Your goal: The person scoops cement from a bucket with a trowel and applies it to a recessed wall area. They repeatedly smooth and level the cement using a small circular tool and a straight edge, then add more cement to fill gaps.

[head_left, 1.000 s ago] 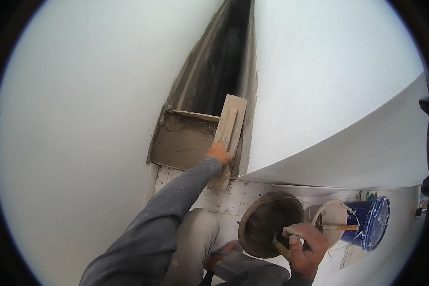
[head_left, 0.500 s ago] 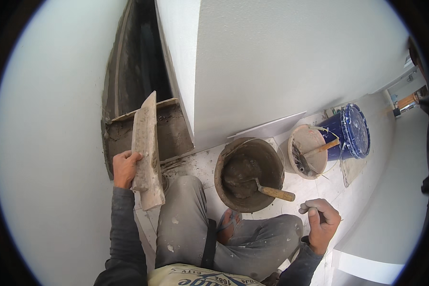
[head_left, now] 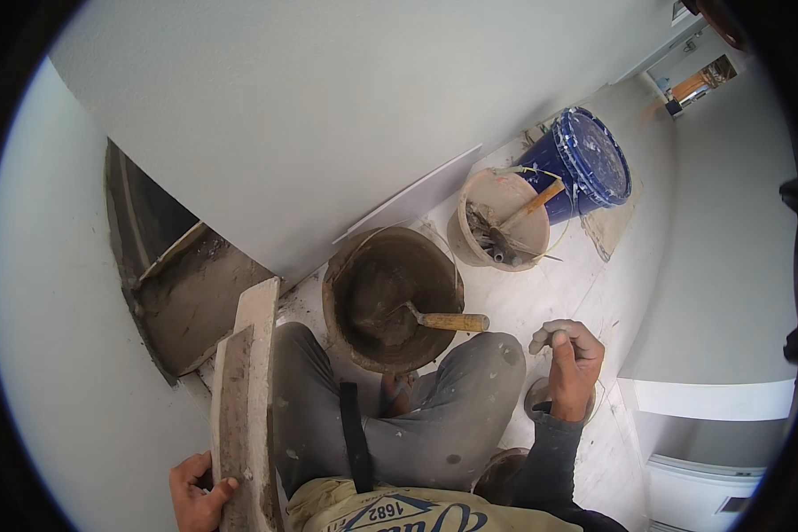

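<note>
At the lower left, my left hand grips a long, mortar-caked wooden float, held upright beside my leg. My right hand is raised beside my right knee with fingers curled in toward the thumb. The fingertips are grey, and I cannot make out whether anything is in them. A dark bucket of wet mortar stands in front of my knees, with a trowel lying in it, its wooden handle over the rim. To the left, a recessed opening has a mortar-coated ledge at its foot.
A pale bucket with tools stands beside a blue lidded pail on the dusty tiled floor. White walls border me at front and left, with a board along the wall's base. Smaller containers are partly visible by my right leg.
My left hand has drawn the float back from the ledge toward my body. My view has swung rightward. My right hand has moved away from the trowel handle, which now rests in the bucket.
</note>
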The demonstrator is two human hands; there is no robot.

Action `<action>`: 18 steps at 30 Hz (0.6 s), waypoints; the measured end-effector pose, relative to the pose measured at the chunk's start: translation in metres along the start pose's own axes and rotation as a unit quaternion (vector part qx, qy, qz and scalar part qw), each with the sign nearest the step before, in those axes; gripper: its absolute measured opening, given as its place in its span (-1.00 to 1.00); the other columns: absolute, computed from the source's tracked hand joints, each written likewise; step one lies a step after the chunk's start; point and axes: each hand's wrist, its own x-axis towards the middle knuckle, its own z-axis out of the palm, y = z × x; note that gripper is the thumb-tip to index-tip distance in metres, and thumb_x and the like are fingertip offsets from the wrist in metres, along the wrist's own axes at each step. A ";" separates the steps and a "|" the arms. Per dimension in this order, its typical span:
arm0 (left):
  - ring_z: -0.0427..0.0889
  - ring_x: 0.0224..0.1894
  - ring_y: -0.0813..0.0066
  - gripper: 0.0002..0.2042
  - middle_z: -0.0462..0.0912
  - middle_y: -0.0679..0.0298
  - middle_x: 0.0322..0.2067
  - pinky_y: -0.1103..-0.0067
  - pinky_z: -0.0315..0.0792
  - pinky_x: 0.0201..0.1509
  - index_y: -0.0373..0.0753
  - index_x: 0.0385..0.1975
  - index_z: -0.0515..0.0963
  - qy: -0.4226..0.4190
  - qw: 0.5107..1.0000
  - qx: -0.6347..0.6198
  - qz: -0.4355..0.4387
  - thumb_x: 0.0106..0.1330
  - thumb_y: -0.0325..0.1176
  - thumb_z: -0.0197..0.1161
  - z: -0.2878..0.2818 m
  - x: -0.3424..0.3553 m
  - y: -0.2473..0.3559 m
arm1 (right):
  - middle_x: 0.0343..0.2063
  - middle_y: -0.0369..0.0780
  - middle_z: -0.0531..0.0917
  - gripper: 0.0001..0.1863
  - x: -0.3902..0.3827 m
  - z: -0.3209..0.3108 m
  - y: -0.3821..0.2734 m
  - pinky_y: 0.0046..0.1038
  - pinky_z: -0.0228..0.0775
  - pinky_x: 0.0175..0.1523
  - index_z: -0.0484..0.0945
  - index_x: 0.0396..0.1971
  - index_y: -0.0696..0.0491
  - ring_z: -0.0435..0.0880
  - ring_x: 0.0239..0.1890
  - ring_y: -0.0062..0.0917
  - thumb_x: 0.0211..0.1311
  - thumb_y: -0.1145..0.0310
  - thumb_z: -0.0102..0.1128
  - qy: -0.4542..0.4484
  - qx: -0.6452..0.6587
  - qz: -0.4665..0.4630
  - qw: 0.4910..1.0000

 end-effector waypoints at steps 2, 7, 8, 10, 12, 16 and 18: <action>0.53 -0.51 0.47 -0.43 0.62 0.20 -0.53 0.54 0.41 -0.35 -0.57 -0.27 0.64 -0.016 1.000 0.014 -0.003 -0.16 -0.11 0.44 -0.004 -0.013 0.016 | -0.44 -0.14 0.67 -0.72 0.004 -0.003 0.004 -0.46 0.47 -0.21 0.62 -0.29 0.27 0.63 -0.41 -0.49 0.34 0.30 0.23 0.009 -0.004 -0.003 1.000; 0.46 -0.54 0.49 -0.42 0.53 0.25 -0.59 0.55 0.32 -0.42 -0.54 -0.27 0.65 -0.023 0.994 0.072 0.075 -0.19 -0.12 0.47 0.008 -0.021 0.045 | -0.45 -0.14 0.67 -0.71 0.008 0.007 0.017 -0.47 0.46 -0.24 0.60 -0.26 0.27 0.62 -0.44 -0.50 0.35 0.28 0.22 0.031 0.038 -0.007 0.999; 0.45 -0.55 0.49 -0.43 0.52 0.26 -0.59 0.56 0.30 -0.43 -0.53 -0.26 0.65 -0.014 0.991 0.072 0.114 -0.20 -0.13 0.48 0.015 -0.018 0.049 | -0.45 -0.15 0.67 -0.71 0.009 0.009 0.018 -0.47 0.46 -0.24 0.60 -0.25 0.27 0.62 -0.44 -0.50 0.36 0.28 0.22 0.033 0.044 -0.009 0.998; 0.50 -0.52 0.43 -0.51 0.53 0.20 -0.56 0.53 0.37 -0.41 -0.56 -0.22 0.61 -0.036 0.946 0.100 0.306 -0.11 -0.28 0.43 0.039 0.017 0.050 | -0.45 -0.15 0.66 -0.71 0.010 0.011 0.017 -0.46 0.44 -0.24 0.60 -0.25 0.26 0.60 -0.44 -0.49 0.36 0.27 0.21 0.043 0.045 -0.009 0.998; 0.51 -0.53 0.38 -0.53 0.49 0.14 -0.57 0.46 0.35 -0.43 -0.56 -0.20 0.58 -0.192 0.935 0.150 0.257 -0.06 -0.31 0.41 0.055 0.060 0.067 | -0.47 -0.15 0.64 -0.69 0.011 0.010 0.013 -0.45 0.41 -0.24 0.59 -0.25 0.25 0.57 -0.46 -0.47 0.36 0.25 0.20 0.062 0.026 -0.013 0.998; 0.50 -0.52 0.09 -0.56 0.49 -0.02 -0.54 0.30 0.35 -0.40 -0.55 -0.27 0.58 -0.173 0.877 0.201 0.401 -0.05 -0.26 0.36 0.157 0.143 0.093 | -0.45 -0.17 0.67 -0.76 0.004 -0.001 -0.002 -0.49 0.45 -0.23 0.61 -0.25 0.24 0.62 -0.42 -0.53 0.36 0.32 0.21 0.084 0.018 -0.044 0.995; 0.55 -0.42 -0.06 -0.57 0.54 -0.08 -0.48 0.22 0.40 -0.31 -0.53 -0.36 0.58 -0.184 0.859 0.242 0.412 -0.02 -0.19 0.31 0.211 0.177 0.108 | -0.46 -0.17 0.67 -0.77 -0.008 -0.007 -0.008 -0.49 0.44 -0.23 0.61 -0.26 0.24 0.62 -0.42 -0.53 0.36 0.33 0.21 0.097 -0.003 -0.044 0.994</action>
